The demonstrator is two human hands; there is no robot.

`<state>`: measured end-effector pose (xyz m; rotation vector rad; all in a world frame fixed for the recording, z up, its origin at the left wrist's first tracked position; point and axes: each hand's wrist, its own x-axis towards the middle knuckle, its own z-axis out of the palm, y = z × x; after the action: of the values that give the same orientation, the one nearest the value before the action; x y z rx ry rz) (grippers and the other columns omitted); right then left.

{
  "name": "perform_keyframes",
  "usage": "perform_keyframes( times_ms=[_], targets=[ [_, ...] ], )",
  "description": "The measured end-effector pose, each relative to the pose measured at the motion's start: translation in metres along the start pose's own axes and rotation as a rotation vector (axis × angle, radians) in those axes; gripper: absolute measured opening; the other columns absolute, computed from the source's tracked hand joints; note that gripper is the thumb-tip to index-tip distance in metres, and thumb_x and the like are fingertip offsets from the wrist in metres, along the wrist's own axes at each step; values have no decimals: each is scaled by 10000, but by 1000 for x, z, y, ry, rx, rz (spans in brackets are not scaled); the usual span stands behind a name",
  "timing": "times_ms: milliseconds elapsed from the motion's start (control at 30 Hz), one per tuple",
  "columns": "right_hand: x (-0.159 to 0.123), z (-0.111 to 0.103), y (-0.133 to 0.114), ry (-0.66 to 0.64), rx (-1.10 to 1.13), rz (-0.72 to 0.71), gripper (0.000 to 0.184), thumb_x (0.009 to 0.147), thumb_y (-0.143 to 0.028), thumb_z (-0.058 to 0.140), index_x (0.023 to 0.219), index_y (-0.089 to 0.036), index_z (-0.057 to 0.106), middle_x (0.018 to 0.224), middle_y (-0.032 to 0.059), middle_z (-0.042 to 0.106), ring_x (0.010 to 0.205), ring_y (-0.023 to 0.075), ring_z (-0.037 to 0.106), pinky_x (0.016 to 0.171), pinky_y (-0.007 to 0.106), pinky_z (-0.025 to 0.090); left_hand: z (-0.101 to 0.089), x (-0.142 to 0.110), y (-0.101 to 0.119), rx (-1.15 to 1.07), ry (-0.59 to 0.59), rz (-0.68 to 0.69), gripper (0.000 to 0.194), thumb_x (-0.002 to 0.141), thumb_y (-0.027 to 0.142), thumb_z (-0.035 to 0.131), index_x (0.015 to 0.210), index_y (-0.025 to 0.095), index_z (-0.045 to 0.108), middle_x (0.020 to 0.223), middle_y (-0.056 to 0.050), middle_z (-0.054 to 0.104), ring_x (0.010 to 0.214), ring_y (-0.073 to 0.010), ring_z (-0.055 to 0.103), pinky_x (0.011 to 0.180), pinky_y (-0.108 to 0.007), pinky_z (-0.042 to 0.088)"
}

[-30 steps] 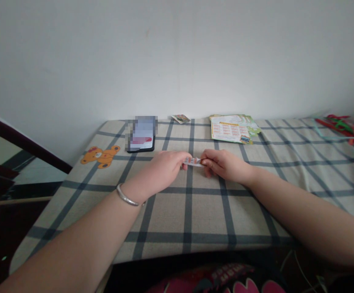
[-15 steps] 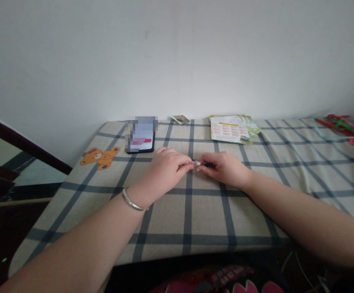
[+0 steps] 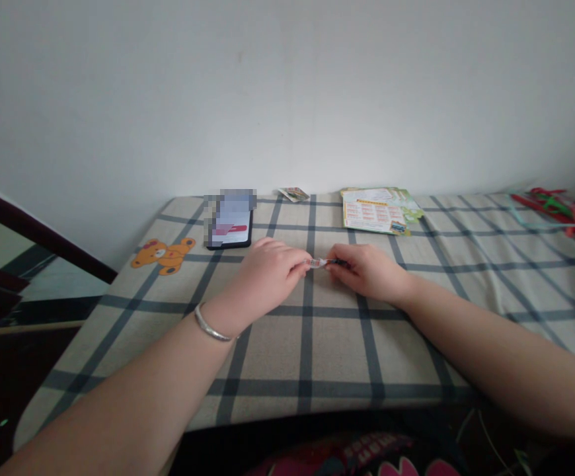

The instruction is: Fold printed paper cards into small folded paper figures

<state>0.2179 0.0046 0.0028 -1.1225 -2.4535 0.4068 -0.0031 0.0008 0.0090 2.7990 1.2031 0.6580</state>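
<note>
A small, thin item in clear, crinkled wrapping with reddish marks (image 3: 316, 263) spans the gap between my hands, low over the checked tablecloth. My left hand (image 3: 273, 272), with a silver bangle at its wrist, pinches the left end between thumb and fingers. At the other end, my right hand (image 3: 369, 272) is closed on it, and a dark part shows between thumb and forefinger. Fingers cover both ends, so its exact kind is unclear.
Behind my left hand a phone (image 3: 230, 225) lies on the checked tablecloth (image 3: 287, 357), near a bear-shaped cutout (image 3: 162, 256). Along the wall are a small folded packet (image 3: 294, 194) and a stack of printed cards (image 3: 374, 213). Red, green and pale blue ribbons (image 3: 562, 208) lie far right.
My fingertips have drawn slightly apart, and more of the wrapped item shows between them. The phone, cards and ribbons stay where they were.
</note>
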Motion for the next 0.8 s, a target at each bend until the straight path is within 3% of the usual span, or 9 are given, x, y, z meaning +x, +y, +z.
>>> perform_keyframes(
  times_ms=[200,300,433,633,800],
  targets=[
    [-1,-9,3,-78,134,-78,222,943,-198,405,900,-171,622,811,30,693,715,121,615,657,225,427,-2,-2,-7,-65,-24,-9,193,924,173,497,879,226,677,846,29,723,811,-181,639,774,-334,417],
    [-1,-8,3,-68,135,-104,233,949,-190,374,942,-163,605,847,47,691,745,130,618,675,236,439,-2,-2,-7,-77,-28,-19,249,927,129,453,1012,214,671,930,5,733,860,-186,653,789,-337,444],
    [-3,-5,5,37,87,-30,225,940,-186,372,1086,-163,542,838,41,677,723,140,610,650,248,442,2,-3,-10,-75,-7,-53,317,933,136,431,1159,214,639,1023,-18,730,912,-202,661,802,-346,474],
    [-5,-3,6,269,22,70,131,898,-256,506,986,-175,560,833,42,672,703,145,602,619,250,442,-1,-3,-10,-144,27,-140,296,938,204,464,1178,253,630,1040,13,729,944,-186,669,799,-309,500],
    [-3,-1,9,320,31,66,150,904,-268,526,994,-188,616,830,26,682,672,127,598,610,242,453,-3,-3,-4,-76,51,-149,295,939,221,478,1198,248,617,1119,-6,705,981,-203,662,816,-322,501]
  ],
)
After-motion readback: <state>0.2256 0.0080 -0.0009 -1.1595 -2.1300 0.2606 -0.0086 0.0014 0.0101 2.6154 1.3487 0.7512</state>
